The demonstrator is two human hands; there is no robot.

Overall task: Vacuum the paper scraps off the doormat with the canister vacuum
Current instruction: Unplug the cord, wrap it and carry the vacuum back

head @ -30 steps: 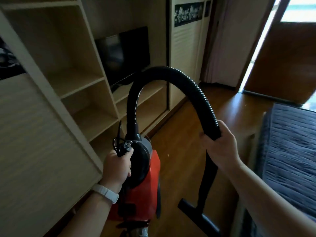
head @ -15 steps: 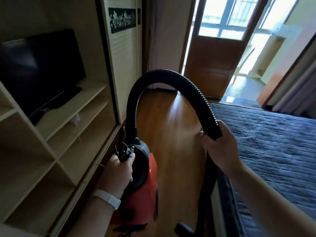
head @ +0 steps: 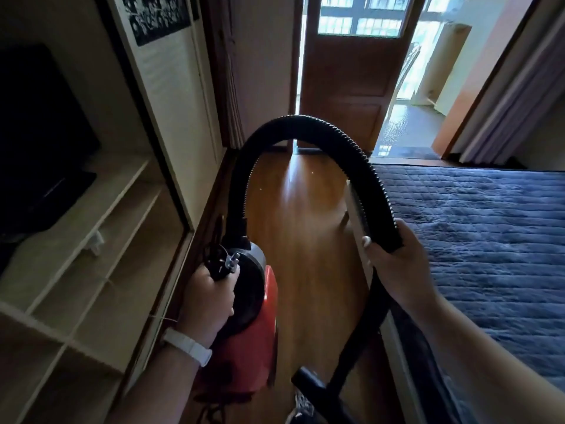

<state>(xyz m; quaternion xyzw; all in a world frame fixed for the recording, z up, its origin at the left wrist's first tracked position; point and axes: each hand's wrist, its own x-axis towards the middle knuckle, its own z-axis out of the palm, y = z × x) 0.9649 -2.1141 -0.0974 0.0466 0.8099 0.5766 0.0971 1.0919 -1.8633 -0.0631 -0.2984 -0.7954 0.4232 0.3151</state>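
A red canister vacuum (head: 256,341) with a black lid hangs off the floor, carried by its top handle in my left hand (head: 211,298). A black ribbed hose (head: 305,130) arches up from the lid and down to my right hand (head: 394,264), which grips it where it joins the black wand (head: 357,338). The black floor nozzle (head: 308,384) hangs low near the bottom edge. A dark doormat (head: 409,154) lies at the doorway beyond the bed; no paper scraps can be made out on it from here.
A narrow wooden floor aisle (head: 299,215) runs ahead to a brown door (head: 351,65) that stands ajar. Shelving (head: 101,240) with a black TV (head: 36,142) lines the left. A bed with a blue quilt (head: 477,240) fills the right.
The view has swung right from the shelving toward the doorway and moved along the aisle. Both hands keep the same grips on the vacuum handle and the hose.
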